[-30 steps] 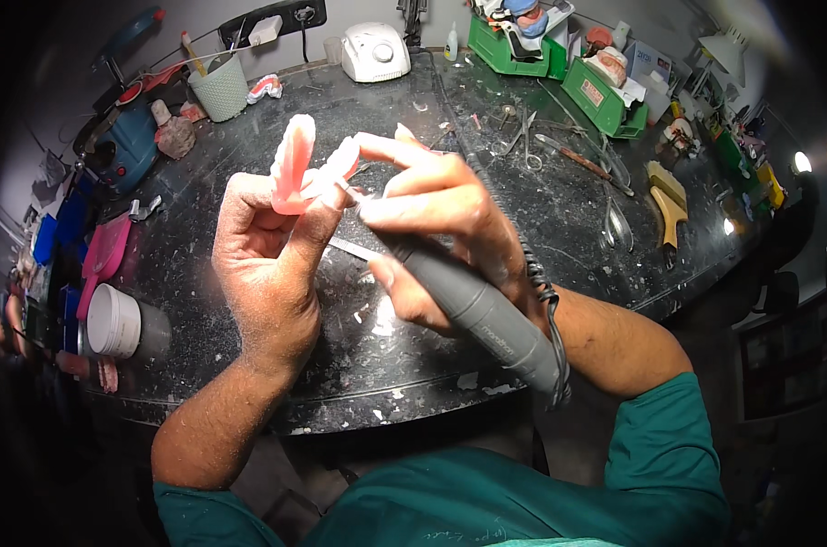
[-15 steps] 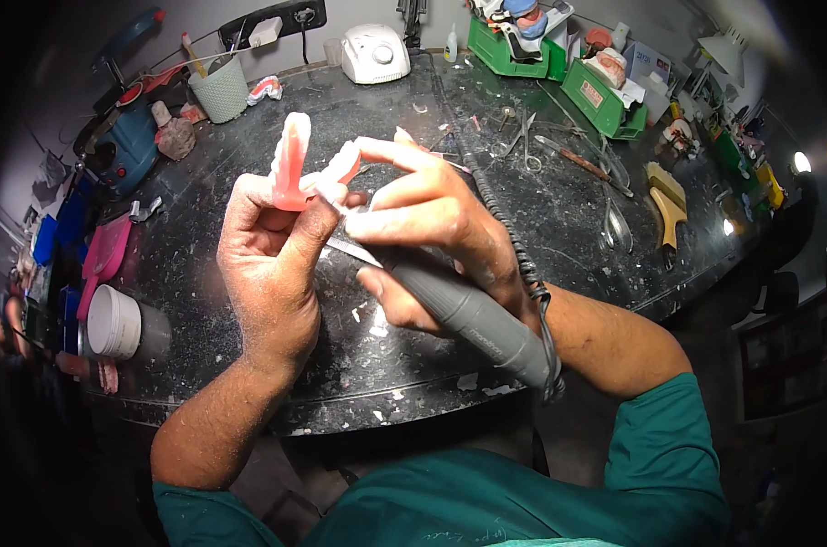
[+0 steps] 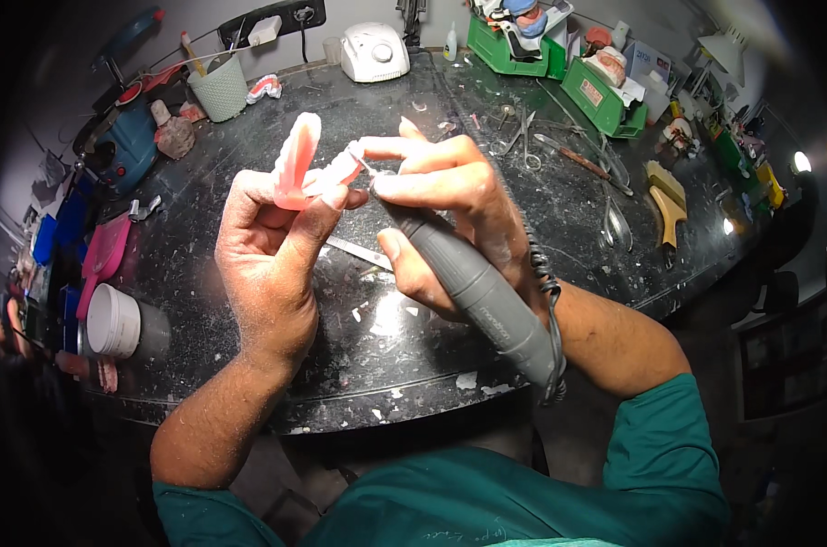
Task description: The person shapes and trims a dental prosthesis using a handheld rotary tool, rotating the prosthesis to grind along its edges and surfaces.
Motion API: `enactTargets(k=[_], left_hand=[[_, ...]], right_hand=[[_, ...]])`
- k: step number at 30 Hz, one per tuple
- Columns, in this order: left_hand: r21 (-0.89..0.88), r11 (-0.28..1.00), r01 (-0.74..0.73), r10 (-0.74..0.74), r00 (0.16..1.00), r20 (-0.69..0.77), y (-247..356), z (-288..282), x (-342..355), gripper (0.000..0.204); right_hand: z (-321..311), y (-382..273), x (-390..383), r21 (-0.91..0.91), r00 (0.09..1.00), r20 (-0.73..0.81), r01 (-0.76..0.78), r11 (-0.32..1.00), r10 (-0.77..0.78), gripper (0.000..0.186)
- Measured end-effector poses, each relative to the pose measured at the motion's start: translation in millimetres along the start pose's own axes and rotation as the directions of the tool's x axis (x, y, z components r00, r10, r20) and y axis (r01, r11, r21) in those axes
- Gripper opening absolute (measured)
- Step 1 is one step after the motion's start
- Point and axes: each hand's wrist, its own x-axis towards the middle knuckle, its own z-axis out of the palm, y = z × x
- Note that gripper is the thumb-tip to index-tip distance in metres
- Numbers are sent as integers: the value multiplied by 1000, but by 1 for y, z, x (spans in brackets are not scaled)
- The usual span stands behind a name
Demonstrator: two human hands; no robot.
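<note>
My left hand (image 3: 268,260) is closed on a pink U-shaped denture piece (image 3: 295,169), held up with one arm upright and the other slanting right. My right hand (image 3: 459,196) grips a dark grey rotary handpiece (image 3: 486,301) with a coiled cord (image 3: 548,283). Its thin tip meets or nearly meets the denture's right arm, beside my fingertips; exact contact I cannot tell. A flat metal strip (image 3: 359,252) lies on the worktop below the denture, partly hidden by my hands.
The dark, dusty worktop (image 3: 404,374) holds a white control box (image 3: 374,53), green bins (image 3: 596,100), a cup of tools (image 3: 220,88), scissors (image 3: 530,150), a knife (image 3: 587,169), a brush (image 3: 667,205), a white tub (image 3: 113,324) and a pink tray (image 3: 103,255).
Compared with half a second ago, my right hand and the handpiece have shifted slightly up and right, the tip now higher on the denture's right arm. My left hand has barely moved.
</note>
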Motion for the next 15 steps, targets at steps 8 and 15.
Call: enactTargets(k=[8, 15], left_hand=[[16, 1000, 7, -8, 1000, 21, 1, -3, 0, 15], [52, 999, 16, -17, 1000, 7, 2, -3, -1, 13]], right_hand=[[3, 2, -3, 91, 997, -56, -49, 995, 54, 47], [-3, 2, -1, 97, 1000, 8, -20, 995, 20, 44]])
